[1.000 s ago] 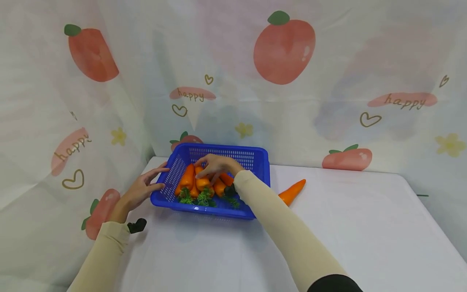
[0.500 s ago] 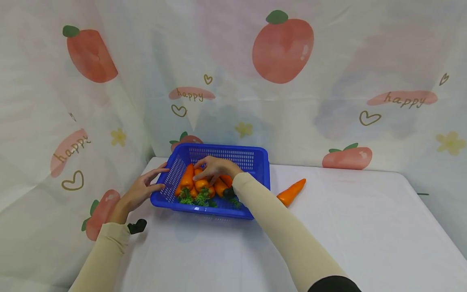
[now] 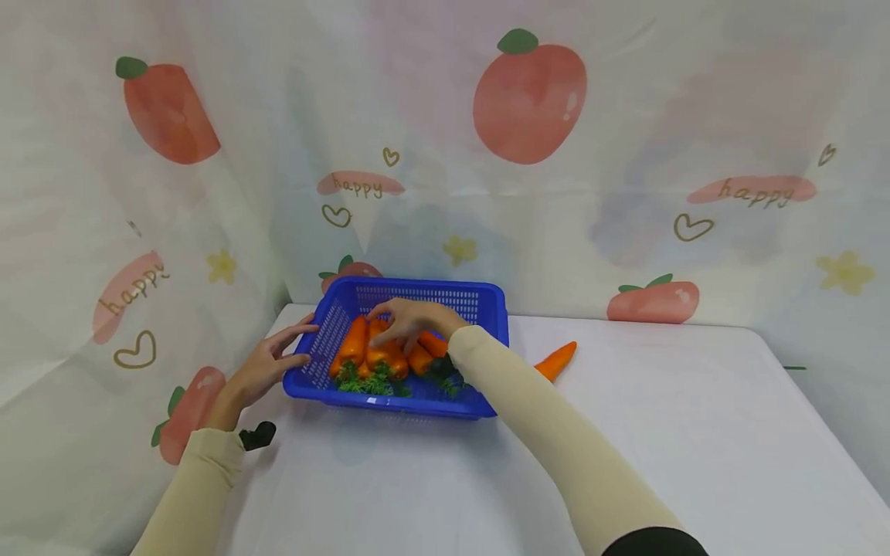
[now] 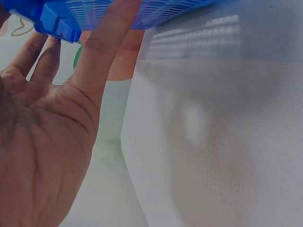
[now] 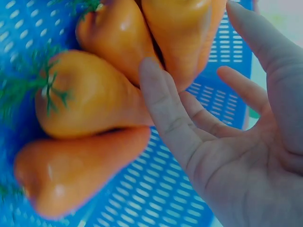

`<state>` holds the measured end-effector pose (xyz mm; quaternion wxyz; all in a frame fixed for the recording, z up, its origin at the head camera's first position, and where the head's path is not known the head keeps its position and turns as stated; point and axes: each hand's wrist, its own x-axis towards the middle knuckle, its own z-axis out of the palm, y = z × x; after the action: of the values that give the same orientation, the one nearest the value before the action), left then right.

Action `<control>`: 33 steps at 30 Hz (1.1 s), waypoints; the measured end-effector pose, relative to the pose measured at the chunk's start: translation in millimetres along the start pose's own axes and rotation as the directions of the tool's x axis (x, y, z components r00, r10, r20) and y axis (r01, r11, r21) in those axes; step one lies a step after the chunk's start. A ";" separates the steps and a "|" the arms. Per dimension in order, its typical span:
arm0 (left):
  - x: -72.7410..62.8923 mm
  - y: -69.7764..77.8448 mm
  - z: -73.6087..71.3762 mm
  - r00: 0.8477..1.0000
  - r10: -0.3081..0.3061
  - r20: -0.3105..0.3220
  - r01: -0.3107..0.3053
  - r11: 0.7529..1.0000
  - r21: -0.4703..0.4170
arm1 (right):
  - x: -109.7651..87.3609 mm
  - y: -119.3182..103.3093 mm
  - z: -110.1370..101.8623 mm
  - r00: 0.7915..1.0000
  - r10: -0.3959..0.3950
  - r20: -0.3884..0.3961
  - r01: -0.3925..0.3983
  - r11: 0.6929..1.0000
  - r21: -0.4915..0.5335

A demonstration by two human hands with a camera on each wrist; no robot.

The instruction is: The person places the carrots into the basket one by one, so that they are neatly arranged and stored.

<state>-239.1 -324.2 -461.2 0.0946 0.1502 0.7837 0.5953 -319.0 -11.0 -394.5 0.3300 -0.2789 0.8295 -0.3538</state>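
In the head view a blue plastic basket holds several orange carrots with feathery green tops. My left hand is at its left end, fingers and thumb extended and touching the rim. The left wrist view shows that palm and the underside of the basket. Inside the basket, my right hand spreads over the middle carrots, one of them a carrot just below its fingers. In the right wrist view, extended fingers touch a carrot and reach past another carrot; part of the contact is hidden.
One loose carrot lies on the white table, right of the basket and partly behind the right sleeve. A fruit-printed cloth hangs behind the table and along its left side.
A middle carrot under my right hand has shifted slightly and shows more of its side. Both hands keep nearly the same places; the whole view has moved a little.
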 end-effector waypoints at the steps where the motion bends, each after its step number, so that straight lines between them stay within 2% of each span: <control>1: -0.2 -0.8 -0.4 1.000 0.003 0.001 -0.003 1.000 0.001 | -1.3 -1.0 -2.1 1.000 -0.004 0.007 0.005 0.999 -0.037; 5: -0.8 -2.0 -0.6 1.000 0.012 0.003 -0.012 1.000 -0.003 | -8.6 -5.1 -10.4 0.999 -0.046 0.021 0.050 0.977 -0.206; 10: -0.6 -2.0 0.0 1.000 0.008 0.008 -0.008 1.000 -0.002 | -26.0 -7.1 -17.7 0.988 -0.154 -0.016 0.133 0.897 -0.422; 12: -0.5 -2.2 0.1 1.000 0.008 0.013 -0.008 1.000 -0.001 | -35.8 -6.6 -20.5 0.982 -0.185 -0.046 0.141 0.869 -0.475; 14: -0.1 -2.6 0.2 1.000 0.006 0.014 -0.006 1.000 -0.007 | -46.8 -4.5 -23.6 0.976 -0.203 -0.080 0.139 0.861 -0.489; 23: 1.8 -4.3 -0.1 1.000 0.015 0.012 -0.015 1.000 0.001 | -106.8 10.3 -40.9 0.929 -0.296 -0.221 0.169 0.872 -0.460; 29: -0.3 -1.4 0.0 1.000 0.013 0.003 -0.013 1.000 0.017 | -148.5 31.6 -48.8 0.917 -0.286 -0.278 0.143 0.886 -0.441; 33: -1.8 -0.2 0.9 1.000 0.016 0.007 -0.017 1.000 0.016 | -175.7 45.8 -51.0 0.899 -0.281 -0.336 0.109 0.886 -0.450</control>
<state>-237.2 -324.1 -461.7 0.0910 0.1594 0.7868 0.5892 -257.4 159.1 -341.2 0.0515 -0.3505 0.9018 -0.2474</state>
